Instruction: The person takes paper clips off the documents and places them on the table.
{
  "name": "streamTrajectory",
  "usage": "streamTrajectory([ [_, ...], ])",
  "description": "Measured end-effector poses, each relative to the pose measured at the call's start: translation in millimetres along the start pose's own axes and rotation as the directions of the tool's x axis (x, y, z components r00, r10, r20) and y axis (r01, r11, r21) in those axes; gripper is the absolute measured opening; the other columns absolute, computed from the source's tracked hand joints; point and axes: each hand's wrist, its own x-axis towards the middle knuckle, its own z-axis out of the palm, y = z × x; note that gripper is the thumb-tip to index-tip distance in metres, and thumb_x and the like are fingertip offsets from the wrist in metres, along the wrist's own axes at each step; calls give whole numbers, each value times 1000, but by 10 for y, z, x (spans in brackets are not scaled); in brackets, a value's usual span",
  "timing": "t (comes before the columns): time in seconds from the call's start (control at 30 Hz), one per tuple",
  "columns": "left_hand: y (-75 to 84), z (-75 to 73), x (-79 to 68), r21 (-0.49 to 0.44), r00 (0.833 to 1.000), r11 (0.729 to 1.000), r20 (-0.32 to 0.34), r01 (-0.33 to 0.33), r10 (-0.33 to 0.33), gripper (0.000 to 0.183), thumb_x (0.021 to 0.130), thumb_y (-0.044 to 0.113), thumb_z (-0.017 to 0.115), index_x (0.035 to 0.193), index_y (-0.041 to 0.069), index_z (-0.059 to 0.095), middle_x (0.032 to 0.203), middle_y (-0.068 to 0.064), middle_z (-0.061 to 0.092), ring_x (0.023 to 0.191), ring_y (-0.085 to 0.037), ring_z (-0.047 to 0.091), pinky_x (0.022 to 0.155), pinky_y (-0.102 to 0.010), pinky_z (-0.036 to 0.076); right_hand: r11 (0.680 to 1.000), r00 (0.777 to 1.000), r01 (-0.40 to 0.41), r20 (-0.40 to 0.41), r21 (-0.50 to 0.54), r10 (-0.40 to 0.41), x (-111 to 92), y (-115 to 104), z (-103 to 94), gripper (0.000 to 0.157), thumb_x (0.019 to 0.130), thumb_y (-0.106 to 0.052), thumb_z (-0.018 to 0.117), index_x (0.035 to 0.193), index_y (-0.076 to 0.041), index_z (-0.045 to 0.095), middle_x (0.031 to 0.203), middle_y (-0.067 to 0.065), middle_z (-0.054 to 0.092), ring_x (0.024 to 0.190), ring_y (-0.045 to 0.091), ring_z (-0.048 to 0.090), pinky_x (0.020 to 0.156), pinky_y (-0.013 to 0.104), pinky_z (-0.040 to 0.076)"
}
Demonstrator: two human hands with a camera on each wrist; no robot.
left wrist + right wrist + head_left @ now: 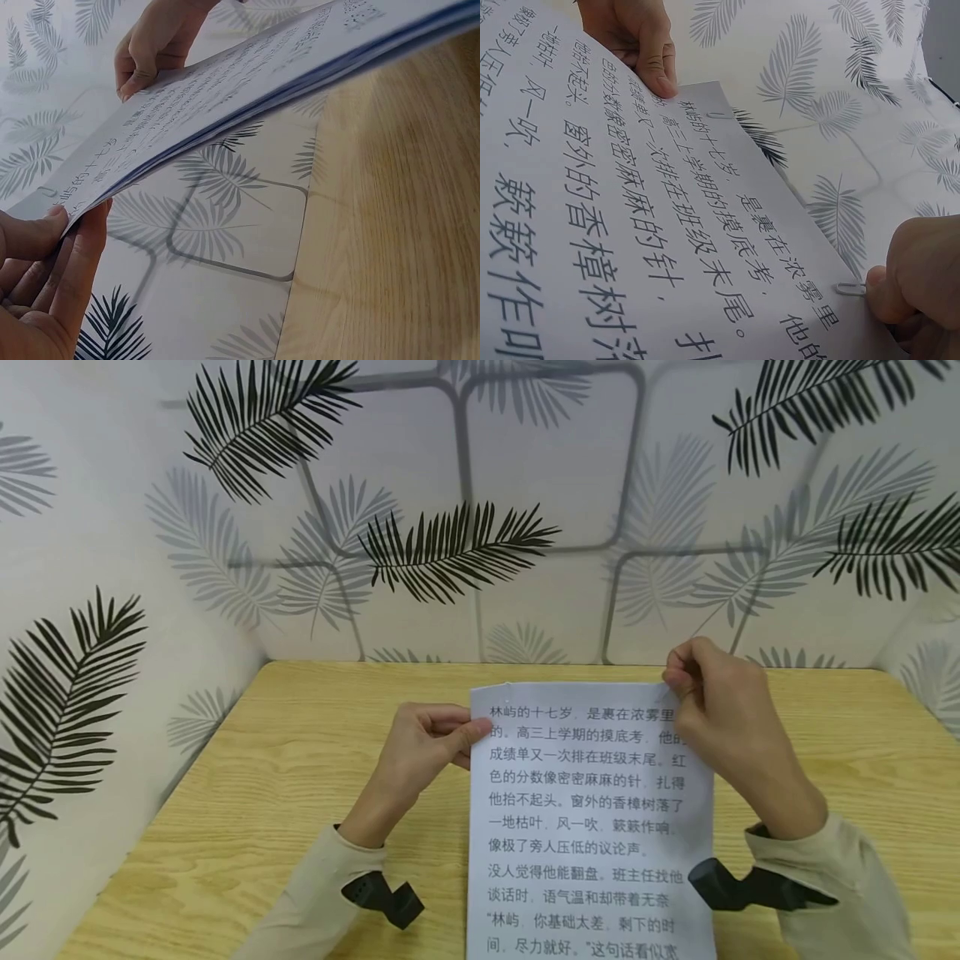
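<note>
A stack of white paper (pixel 585 818) printed with Chinese text is held up at a slant over the table. My left hand (pixel 431 747) pinches its left edge near the upper corner, thumb (pixel 41 232) on the printed face and fingers behind. One paper clip (pixel 718 115) sits on the top edge close to that corner. At the upper right corner, my right hand (pixel 723 718) has its thumb and curled forefinger on the outer end of another paper clip (pixel 850 289), whose inner loop lies over the sheet. The fingertips partly cover this clip.
The light wood table (pixel 315 752) spreads beneath the paper and both arms. Behind it rises a pale wall covering (pixel 540 460) with a leaf pattern. Black wrist mounts (pixel 382 897) are strapped over the beige sleeves (pixel 832 877).
</note>
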Motion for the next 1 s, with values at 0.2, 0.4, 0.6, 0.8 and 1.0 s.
streamTrajectory([
  [0.2, 5, -16, -2, 5, 1000, 1000, 2, -2, 2, 19, 89, 4, 68, 100, -11, 70, 85, -20, 72, 63, -19, 70, 60, -33, 60, 1000, 1000, -14, -9, 18, 14, 2, 2, -8, 12, 87, 14, 57, 84, 3, 53, 73, 14, 58, 61, 22, 49, 54, 12, 32],
  [0.4, 10, -15, -2, 2, 1000, 1000, -5, -5, 5, 19, 89, 4, 68, 100, -11, 70, 85, -19, 72, 63, -19, 70, 60, -33, 60, 999, 999, -28, -19, 25, 28, 8, 3, -18, 11, 87, 14, 56, 84, 3, 52, 72, 14, 56, 59, 22, 46, 51, 14, 30],
  [0.6, 3, -8, 7, -4, 1000, 1000, -4, -3, 3, 18, 89, 4, 68, 100, -11, 70, 84, -20, 72, 63, -20, 70, 60, -33, 60, 998, 998, -47, -33, 35, 48, -1, 19, -12, 10, 88, 14, 55, 85, 4, 53, 73, 15, 57, 59, 21, 44, 50, 14, 29],
  [0.8, -19, -28, 13, 7, 1000, 1000, -20, 0, 0, 18, 90, 4, 68, 99, -11, 71, 84, -19, 72, 63, -20, 70, 60, -32, 60, 995, 994, -99, -49, 28, 101, -2, 103, -43, 8, 90, 9, 57, 86, 5, 53, 74, 17, 56, 60, 20, 41, 49, 16, 25],
  [1.0, -18, -29, 12, 4, 1000, 1000, -31, -1, 1, 17, 89, 4, 68, 98, -11, 71, 84, -19, 72, 63, -19, 69, 60, -32, 60, 991, 996, -89, -23, 97, 92, 6, 151, -92, 7, 93, 0, 61, 92, 6, 56, 83, 18, 62, 73, -2, 48, 64, -4, 35],
])
